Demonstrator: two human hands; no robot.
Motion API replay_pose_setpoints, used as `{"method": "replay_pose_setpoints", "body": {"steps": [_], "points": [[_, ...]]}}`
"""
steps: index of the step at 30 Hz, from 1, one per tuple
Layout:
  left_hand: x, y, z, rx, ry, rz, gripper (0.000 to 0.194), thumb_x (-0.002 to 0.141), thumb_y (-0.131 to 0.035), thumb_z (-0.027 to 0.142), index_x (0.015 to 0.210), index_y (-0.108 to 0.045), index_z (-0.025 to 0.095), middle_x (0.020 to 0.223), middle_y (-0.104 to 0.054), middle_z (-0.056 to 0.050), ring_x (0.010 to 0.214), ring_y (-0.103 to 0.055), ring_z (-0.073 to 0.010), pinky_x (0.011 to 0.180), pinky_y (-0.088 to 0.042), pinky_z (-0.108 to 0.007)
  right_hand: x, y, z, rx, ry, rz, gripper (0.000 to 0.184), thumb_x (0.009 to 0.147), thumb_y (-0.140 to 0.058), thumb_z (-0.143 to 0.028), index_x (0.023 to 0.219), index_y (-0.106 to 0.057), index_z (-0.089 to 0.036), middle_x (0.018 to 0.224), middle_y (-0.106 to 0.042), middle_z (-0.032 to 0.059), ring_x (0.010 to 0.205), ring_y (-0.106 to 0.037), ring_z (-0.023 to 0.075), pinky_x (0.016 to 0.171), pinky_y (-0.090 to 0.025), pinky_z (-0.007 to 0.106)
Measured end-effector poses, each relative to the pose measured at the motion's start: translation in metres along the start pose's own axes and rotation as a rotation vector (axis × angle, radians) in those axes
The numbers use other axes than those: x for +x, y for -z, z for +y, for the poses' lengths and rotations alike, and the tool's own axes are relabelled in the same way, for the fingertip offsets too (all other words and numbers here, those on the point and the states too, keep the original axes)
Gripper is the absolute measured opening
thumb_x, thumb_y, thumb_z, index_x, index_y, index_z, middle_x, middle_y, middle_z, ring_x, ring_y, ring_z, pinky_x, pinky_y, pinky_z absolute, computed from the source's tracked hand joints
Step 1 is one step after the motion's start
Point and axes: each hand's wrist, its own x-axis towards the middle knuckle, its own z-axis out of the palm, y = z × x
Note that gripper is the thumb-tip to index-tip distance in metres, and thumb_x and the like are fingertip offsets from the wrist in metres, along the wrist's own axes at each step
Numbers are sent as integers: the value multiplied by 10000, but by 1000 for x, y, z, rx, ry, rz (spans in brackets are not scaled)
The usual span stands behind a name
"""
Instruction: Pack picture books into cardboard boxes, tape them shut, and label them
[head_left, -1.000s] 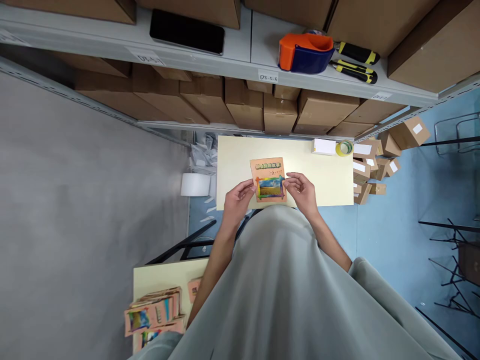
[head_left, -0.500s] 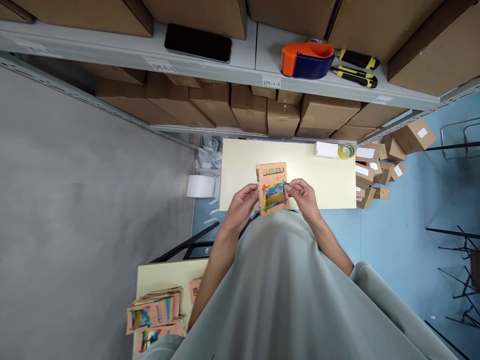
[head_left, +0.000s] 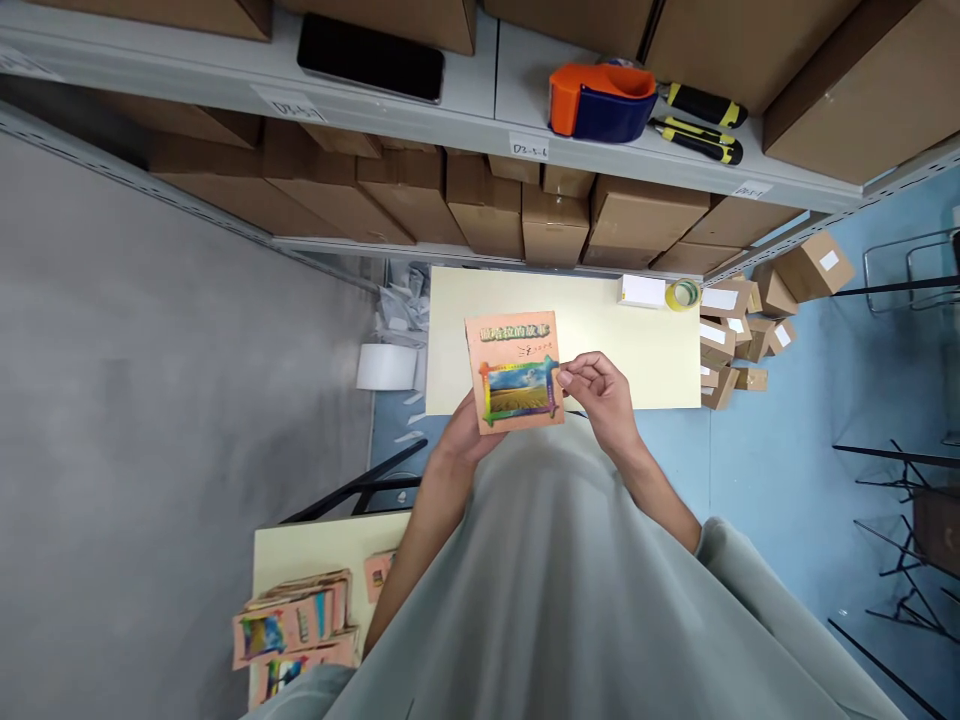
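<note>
A thin peach-coloured book (head_left: 517,340) with a landscape picture in a rainbow frame on its cover is held up above the near edge of the cream table (head_left: 592,345), cover facing me. My right hand (head_left: 602,400) pinches its right edge between thumb and fingers. Behind the lower left part of the book is my left hand (head_left: 463,432); its fingers are mostly hidden, but it appears to support the book from beneath. On a second table at lower left lie stacks of similar books (head_left: 296,620).
A white box (head_left: 642,291) and a tape roll (head_left: 683,294) sit at the table's back right. Overhead, a shelf (head_left: 420,115) carries cartons, a black phone (head_left: 370,57), an orange-and-blue tape dispenser (head_left: 602,102) and two cutters (head_left: 701,120). Cartons (head_left: 739,330) are piled at right, a white roll (head_left: 386,367) at left.
The book has come closer to me and looks larger. It was tilted to show its spine, and now its cover faces me flat. My left hand has slid from its left edge to behind it.
</note>
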Motion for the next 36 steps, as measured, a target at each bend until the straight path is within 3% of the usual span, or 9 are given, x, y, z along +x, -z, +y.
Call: {"method": "replay_pose_setpoints", "body": {"steps": [7,15,18,32,36], "points": [[-12,-12,14,73,-30,44,520,844,-871,479,1283,-792,212,1369,-794,-111,1356,-702,-402,1133,-600,-526,-9,-2,-25,-13,65,-7,476,814,-919,-623,909,-615,-269,977,-788,23,920,-748,197,806,-651,353],[-19,-34,26,267,-113,129,586,742,-891,623,1167,-831,224,1311,-803,-124,1460,-602,-457,1144,-578,-584,-11,-2,-38,-46,104,10,473,834,-888,-650,905,-604,-279,985,-784,16,894,-748,196,771,-667,356],[-17,-36,27,274,-128,138,587,768,-872,636,1203,-818,245,1328,-795,-112,1492,-570,-451,1155,-567,-590,-9,-1,-40,-34,111,15,478,826,-898,-646,911,-608,-275,994,-784,19,896,-747,193,765,-670,348],[-3,-49,40,182,-23,56,555,830,-820,635,1201,-823,222,1421,-759,-115,1476,-586,-464,1161,-561,-626,13,-5,-27,-171,235,23,351,928,-815,-604,977,-703,-276,1109,-725,55,1038,-723,211,856,-659,351],[4,-40,35,154,7,58,528,835,-836,583,1228,-809,230,1409,-763,-114,1428,-634,-440,1141,-576,-594,18,-5,-16,-334,287,-27,266,959,-795,-550,1046,-771,-299,1254,-708,79,1173,-683,243,1006,-634,425]]}}
